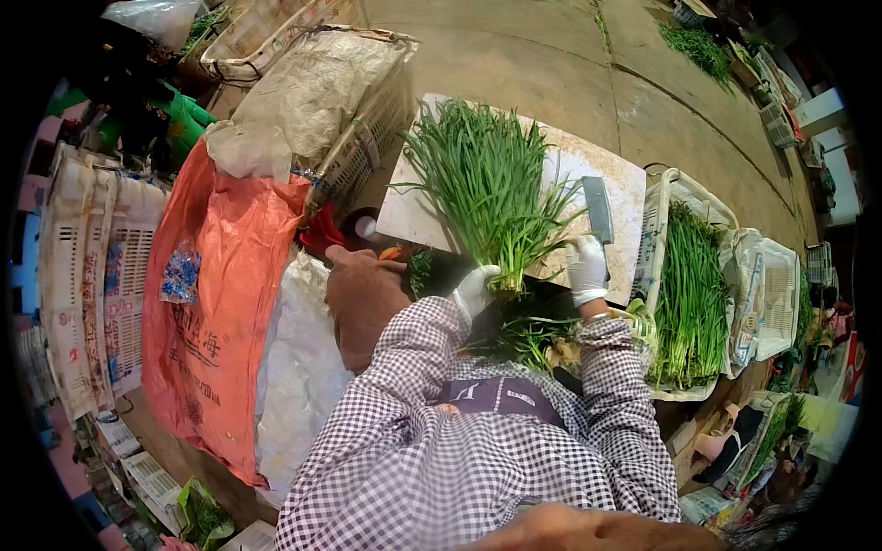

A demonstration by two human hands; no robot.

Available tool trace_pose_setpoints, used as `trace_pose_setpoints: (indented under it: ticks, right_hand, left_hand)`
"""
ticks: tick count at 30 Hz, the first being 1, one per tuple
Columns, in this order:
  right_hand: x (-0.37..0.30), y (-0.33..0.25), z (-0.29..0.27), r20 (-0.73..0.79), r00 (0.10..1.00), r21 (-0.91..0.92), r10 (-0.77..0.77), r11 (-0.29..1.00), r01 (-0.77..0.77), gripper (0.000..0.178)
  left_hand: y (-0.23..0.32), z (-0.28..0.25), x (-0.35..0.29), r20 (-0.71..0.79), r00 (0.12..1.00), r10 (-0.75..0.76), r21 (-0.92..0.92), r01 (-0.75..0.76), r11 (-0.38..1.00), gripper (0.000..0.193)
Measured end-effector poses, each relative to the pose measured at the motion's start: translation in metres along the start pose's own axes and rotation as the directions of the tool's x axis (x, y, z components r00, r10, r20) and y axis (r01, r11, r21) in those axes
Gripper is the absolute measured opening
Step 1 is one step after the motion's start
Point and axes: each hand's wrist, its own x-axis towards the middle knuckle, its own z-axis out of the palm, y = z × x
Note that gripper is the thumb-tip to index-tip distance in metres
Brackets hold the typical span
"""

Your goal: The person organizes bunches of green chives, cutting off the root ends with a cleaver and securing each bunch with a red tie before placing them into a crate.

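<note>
Ct: 1 cleaver (597, 208), 1 wht bd (617, 188), 2 wht gloves (586, 271).

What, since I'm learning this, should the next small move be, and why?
Probably bring the cleaver left toward the green stems: the left hand holds them near their lower ends, while the right hand, seemingly gripping the cleaver, is to their right.

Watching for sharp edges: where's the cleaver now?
In the head view, the cleaver is over the white board, right of the green bunch, just beyond the right hand.
</note>
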Motion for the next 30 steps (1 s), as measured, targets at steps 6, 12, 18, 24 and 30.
trace_pose_setpoints:
  ticks: [6, 12, 18, 24, 30]
  right_hand:
    - [0.020, -0.108, 0.032, 0.270, 0.948, 0.303, -0.170, 0.949, 0.084, 0.010]
    - [0.021, -0.108, 0.057, 0.306, 0.951, 0.126, 0.043, 0.988, -0.085, 0.015]
    - [0.015, -0.106, 0.056, 0.378, 0.918, 0.306, 0.122, 0.919, -0.249, 0.014]
    - [0.016, -0.112, 0.056, 0.340, 0.919, 0.139, -0.202, 0.977, 0.164, 0.029]
    - [0.020, -0.097, 0.061, 0.251, 0.966, 0.097, -0.056, 0.995, 0.032, 0.014]
  left_hand:
    - [-0.011, -0.009, 0.010, 0.076, 0.997, 0.023, -0.090, -0.016, 0.996, 0.034]
    - [-0.020, -0.017, 0.015, 0.027, 1.000, -0.006, -0.316, 0.014, 0.949, 0.035]
    - [-0.029, -0.021, 0.023, -0.019, 0.999, 0.038, -0.136, -0.040, 0.990, 0.033]
    - [-0.023, -0.018, 0.017, -0.024, 0.999, 0.023, -0.106, -0.026, 0.994, 0.032]
    - [-0.038, -0.051, 0.039, -0.180, 0.983, -0.029, -0.289, -0.024, 0.957, 0.030]
